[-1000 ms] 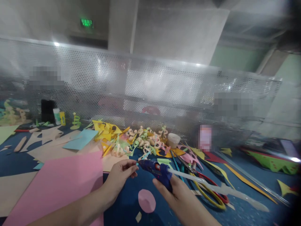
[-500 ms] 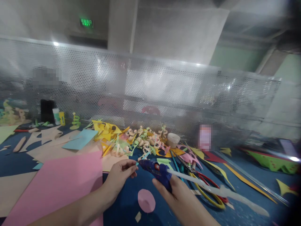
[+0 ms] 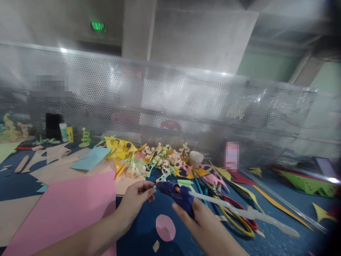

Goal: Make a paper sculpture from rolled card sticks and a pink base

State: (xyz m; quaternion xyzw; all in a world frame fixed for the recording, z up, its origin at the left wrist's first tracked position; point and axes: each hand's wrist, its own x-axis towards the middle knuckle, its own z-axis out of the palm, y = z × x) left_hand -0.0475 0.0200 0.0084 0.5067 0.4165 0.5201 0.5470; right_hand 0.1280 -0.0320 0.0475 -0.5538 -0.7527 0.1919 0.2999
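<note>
My right hand (image 3: pixel 204 222) is wrapped round the handle of a blue hot glue gun (image 3: pixel 176 193). A long whitish glue stick (image 3: pixel 229 205) sticks out of its back. The gun's nozzle points left, right beside the fingertips of my left hand (image 3: pixel 140 197). Those fingers are pinched together; what they hold, if anything, is too small to make out. Below the hands, a pink paper circle (image 3: pixel 165 227) lies on the blue tabletop, with a small cream paper scrap (image 3: pixel 156 246) under it. A large pink sheet (image 3: pixel 80 206) lies partly beneath my left forearm.
Curled paper strips (image 3: pixel 165 160) and yellow cut-outs (image 3: pixel 119 147) are heaped ahead, beside a white cup (image 3: pixel 196 159). Scissors with yellow and red handles (image 3: pixel 234 220) lie to the right. A perforated metal screen (image 3: pixel 165 96) stands along the back. A blue sheet (image 3: pixel 90 158) lies left.
The glue gun has shifted very slightly left, and the tail of its glue stick has swung a little left and up. My left hand stays nearly still.
</note>
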